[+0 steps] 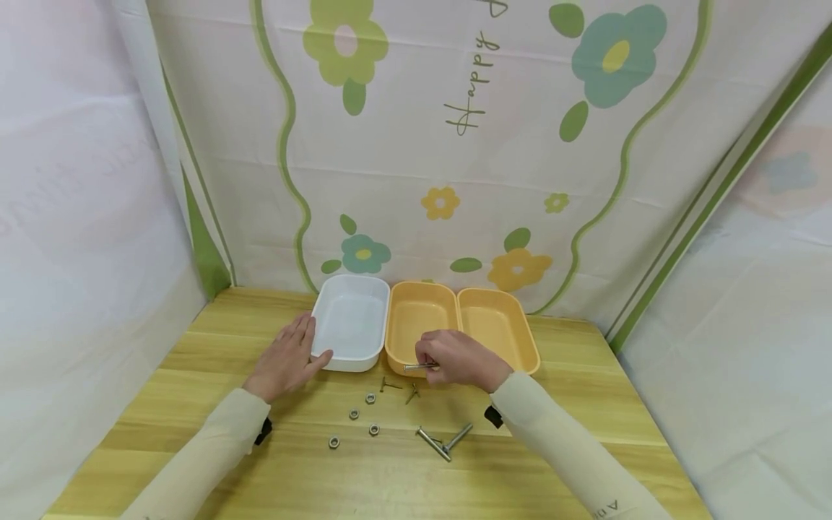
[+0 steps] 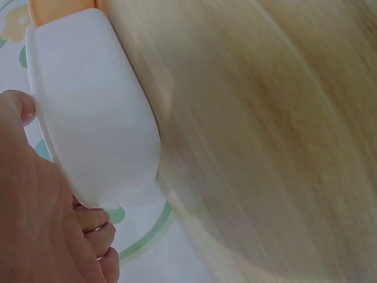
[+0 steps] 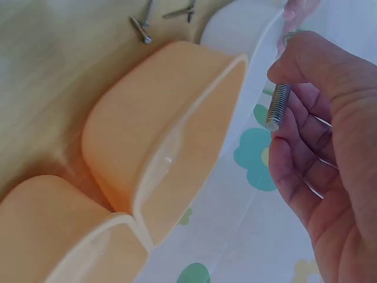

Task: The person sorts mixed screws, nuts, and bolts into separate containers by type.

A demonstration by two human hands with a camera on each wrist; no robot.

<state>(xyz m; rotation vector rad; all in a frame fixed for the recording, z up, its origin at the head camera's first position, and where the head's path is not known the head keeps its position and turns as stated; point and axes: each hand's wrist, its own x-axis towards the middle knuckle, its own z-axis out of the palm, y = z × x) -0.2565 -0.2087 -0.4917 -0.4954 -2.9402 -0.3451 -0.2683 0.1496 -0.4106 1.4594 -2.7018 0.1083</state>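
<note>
My right hand (image 1: 460, 358) pinches a bolt (image 1: 421, 366) over the front of the middle orange container (image 1: 421, 318). In the right wrist view the bolt's threaded end (image 3: 278, 106) points out below the thumb, with the other fingers loosely bent behind it. My left hand (image 1: 286, 359) rests against the white container (image 1: 351, 364), fingers along its left side and thumb at its front rim. The left wrist view shows the same hand (image 2: 41, 218) spread about the container's corner.
A second orange container (image 1: 529, 339) stands at the right of the row. In front lie several nuts (image 1: 354, 414), small screws (image 1: 391, 386), and larger bolts (image 1: 432, 444) on the wooden table (image 1: 273, 477). Patterned cloth (image 1: 403, 159) hangs behind and on both sides.
</note>
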